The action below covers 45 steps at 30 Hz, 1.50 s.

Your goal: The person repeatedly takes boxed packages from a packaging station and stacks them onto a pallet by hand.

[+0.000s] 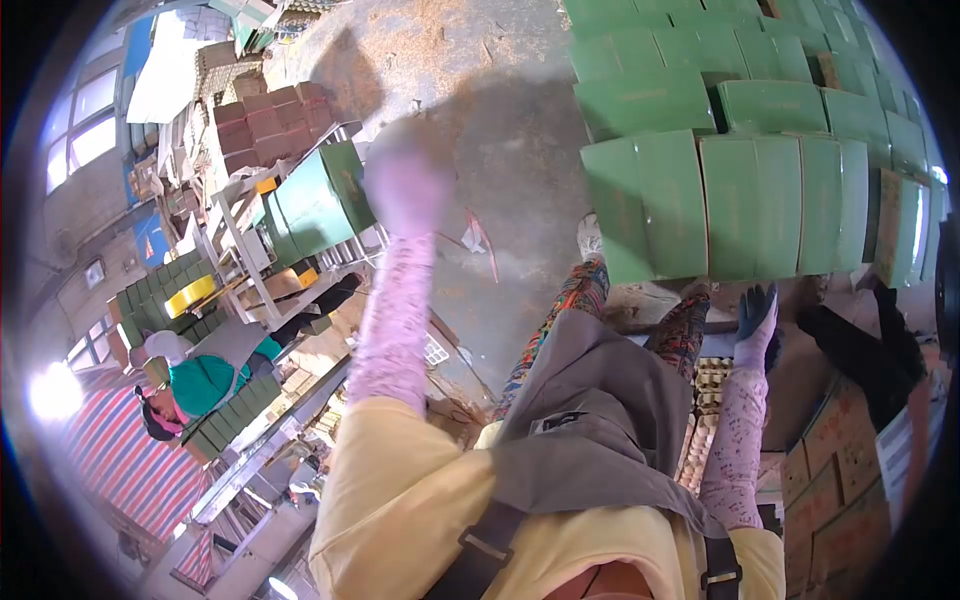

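My left hand (408,165) is stretched forward, smeared by motion, so its fingers cannot be made out. It is beside a green carton (318,200) lying on a metal roller conveyor (372,243), and I cannot tell whether they touch. At my right side, my right hand (757,320), in a dark-palmed glove, hangs with its fingers stretched out and nothing visible in it. It is just below the front row of stacked green cartons (752,205); contact is unclear. Pink patterned sleeves cover both forearms.
Brown cartons (272,122) are piled beyond the conveyor. A person in green (208,385) is at the left, near a yellow tape roll (190,297). Egg trays (708,390) and brown boxes (838,445) stand at my right. A scrap (476,238) lies on the concrete floor.
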Tool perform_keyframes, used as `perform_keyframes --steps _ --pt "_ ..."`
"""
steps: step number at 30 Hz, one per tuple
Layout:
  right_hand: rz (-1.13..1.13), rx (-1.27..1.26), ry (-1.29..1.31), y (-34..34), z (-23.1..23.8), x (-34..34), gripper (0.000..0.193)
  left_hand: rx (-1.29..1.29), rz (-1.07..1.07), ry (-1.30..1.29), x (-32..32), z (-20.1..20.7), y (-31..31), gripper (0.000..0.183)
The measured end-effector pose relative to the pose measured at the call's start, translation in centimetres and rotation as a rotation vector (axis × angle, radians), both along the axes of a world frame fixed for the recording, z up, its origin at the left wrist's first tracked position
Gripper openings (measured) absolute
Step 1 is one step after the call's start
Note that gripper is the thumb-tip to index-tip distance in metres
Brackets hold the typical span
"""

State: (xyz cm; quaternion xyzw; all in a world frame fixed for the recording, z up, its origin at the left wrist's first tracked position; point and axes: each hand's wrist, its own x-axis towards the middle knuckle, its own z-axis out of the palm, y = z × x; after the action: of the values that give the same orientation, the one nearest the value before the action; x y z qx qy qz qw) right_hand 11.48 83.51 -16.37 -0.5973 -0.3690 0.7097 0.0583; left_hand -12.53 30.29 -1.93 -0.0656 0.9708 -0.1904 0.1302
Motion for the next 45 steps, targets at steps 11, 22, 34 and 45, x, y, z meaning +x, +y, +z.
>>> perform_keyframes --steps 11,22,34,45 --pt "-0.100 -0.131 -0.033 -11.2 1.2 -1.9 0.041 0.030 -0.096 0.043 -0.5 0.1 -4.2 0.081" --pt "-0.716 -0.109 0.194 -6.7 -3.6 1.4 0.034 0.571 -0.696 -0.065 -2.6 -10.3 31.6 0.092" --pt "-0.906 -0.023 0.197 9.9 -15.1 -1.4 0.050 0.519 -0.867 -0.080 0.8 -17.1 36.5 0.075" --pt "-0.649 -0.422 0.254 -1.4 -16.3 -1.1 0.058 1.108 0.493 -0.750 -27.1 -27.8 27.9 0.057"
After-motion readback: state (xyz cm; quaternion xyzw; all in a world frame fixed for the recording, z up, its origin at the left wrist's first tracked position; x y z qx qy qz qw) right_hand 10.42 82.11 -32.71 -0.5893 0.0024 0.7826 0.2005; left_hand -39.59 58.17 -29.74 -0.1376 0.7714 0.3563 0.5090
